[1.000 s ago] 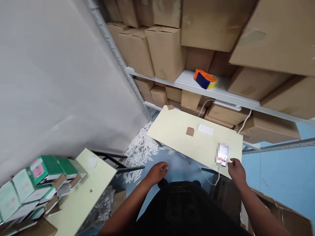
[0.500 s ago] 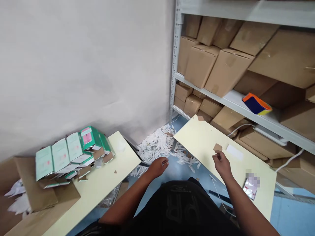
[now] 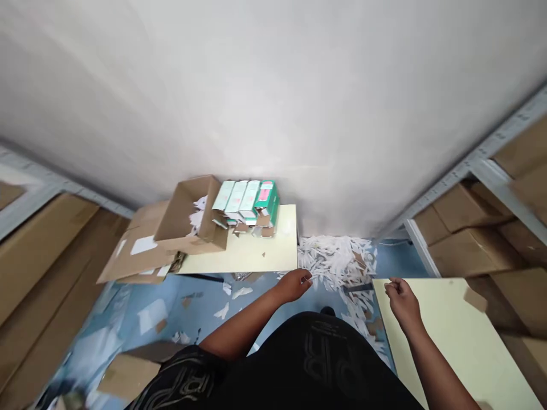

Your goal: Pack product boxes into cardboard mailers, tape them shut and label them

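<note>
My left hand [image 3: 294,286] hovers over the floor beside the right end of the left table [image 3: 239,259]. Its fingers curl loosely, apart from the thumb, with nothing visible in them. Over the near left corner of the right table [image 3: 448,330] is my right hand [image 3: 402,302], its fingers bent with a gap to the thumb and no object showing. Several green and white boxes [image 3: 237,199] stand in a row on the left table. Next to them, an uncovered cardboard box [image 3: 182,208] contains white paper scraps [image 3: 197,219].
White paper strips [image 3: 333,256] lie heaped on the blue floor between the tables. Shelves of cardboard boxes [image 3: 478,250] stand at right, with more cartons [image 3: 47,256] at left. A flattened cardboard sheet [image 3: 137,245] overhangs the left table. A brown cardboard piece [image 3: 475,299] lies on the right table.
My view has swung left, bringing the cardboard box and left shelves into sight. The phone has left view. My right hand is now away from the small cardboard piece it was beside.
</note>
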Demonstrator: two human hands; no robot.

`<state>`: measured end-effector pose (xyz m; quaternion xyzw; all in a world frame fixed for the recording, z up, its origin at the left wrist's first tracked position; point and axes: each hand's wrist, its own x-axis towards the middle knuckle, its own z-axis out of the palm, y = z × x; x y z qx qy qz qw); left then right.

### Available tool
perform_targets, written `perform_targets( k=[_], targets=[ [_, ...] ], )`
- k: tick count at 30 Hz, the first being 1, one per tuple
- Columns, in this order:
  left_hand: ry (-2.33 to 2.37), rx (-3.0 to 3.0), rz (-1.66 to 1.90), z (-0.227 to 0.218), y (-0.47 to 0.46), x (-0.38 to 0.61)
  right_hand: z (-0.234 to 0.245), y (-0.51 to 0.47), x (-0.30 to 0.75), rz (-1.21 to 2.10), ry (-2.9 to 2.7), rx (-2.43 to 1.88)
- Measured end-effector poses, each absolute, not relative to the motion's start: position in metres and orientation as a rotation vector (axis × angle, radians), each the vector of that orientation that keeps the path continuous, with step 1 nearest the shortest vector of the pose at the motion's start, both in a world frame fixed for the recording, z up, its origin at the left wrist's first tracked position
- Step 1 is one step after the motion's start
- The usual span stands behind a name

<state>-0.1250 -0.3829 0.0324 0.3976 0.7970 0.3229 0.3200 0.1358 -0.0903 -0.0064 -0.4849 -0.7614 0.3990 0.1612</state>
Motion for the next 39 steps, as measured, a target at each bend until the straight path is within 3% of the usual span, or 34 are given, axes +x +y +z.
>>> perform_targets(
  k=[7,15,29,34,39],
  targets=[
    [2.295,0.759,0.949,0.04,-0.425,-0.127,0.003,-0.071,0.014,1.343,-2.488,-1.073],
    [2.397,0.543,1.077,0.039,-0.512,-0.171,0.005,-0.145,-0.089,1.454,-2.667,-0.811],
    [2.326,0.609,1.207,0.059,-0.68,-0.318,0.034,-0.367,-0.203,1.416,-2.787,-0.688],
    [2.344,0.513,1.353,0.061,-0.703,-0.338,0.042,-0.384,-0.22,1.328,-2.806,-0.699],
    [2.297,0.562,1.447,0.076,-0.67,-0.352,0.046,-0.347,-0.262,1.09,-2.533,-0.976]
  ],
)
